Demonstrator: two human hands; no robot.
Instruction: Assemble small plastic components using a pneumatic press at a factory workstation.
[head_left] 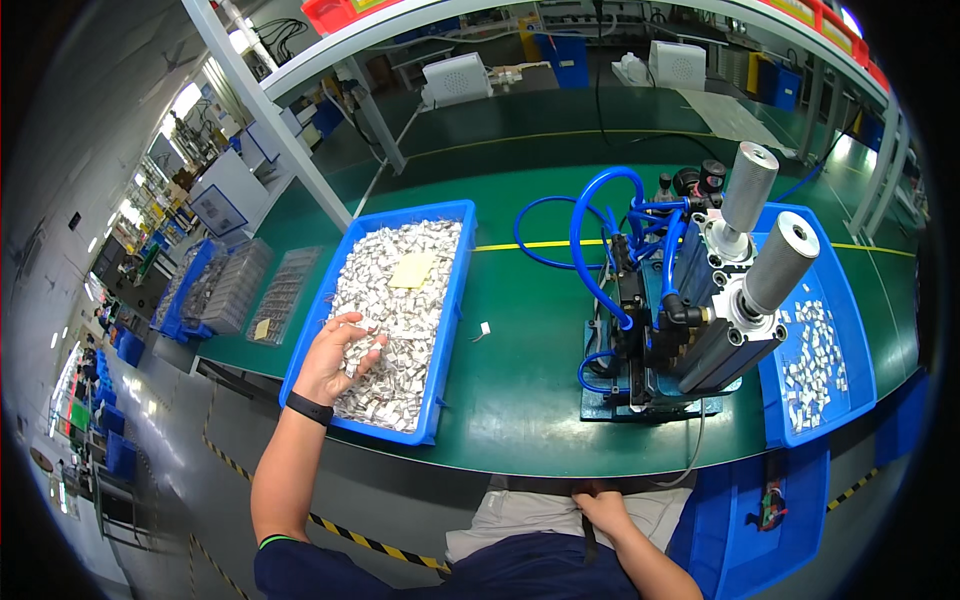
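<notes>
My left hand (340, 358) is over the near left part of a blue tray (452, 330) heaped with small white parts with thin leads (390, 300). Its fingers are curved and spread apart, with white parts showing between the thumb and fingers; none is plainly gripped. A dark band circles that wrist. Low at my lap, just under the table's front edge, rests my right hand (600, 508); its fingers are partly hidden. A yellow paper note (411, 270) lies on the heap. One loose white part (485, 328) sits on the green tabletop (520, 390) right of the tray.
A pneumatic press (690, 300) with two upright metal cylinders and blue hoses stands right of centre. Beyond it, another blue tray (850, 400) holds scattered white parts. Clear plastic trays (285, 290) lie at the left. Metal shelf posts (290, 130) rise behind; blue bins (740, 540) sit below the table.
</notes>
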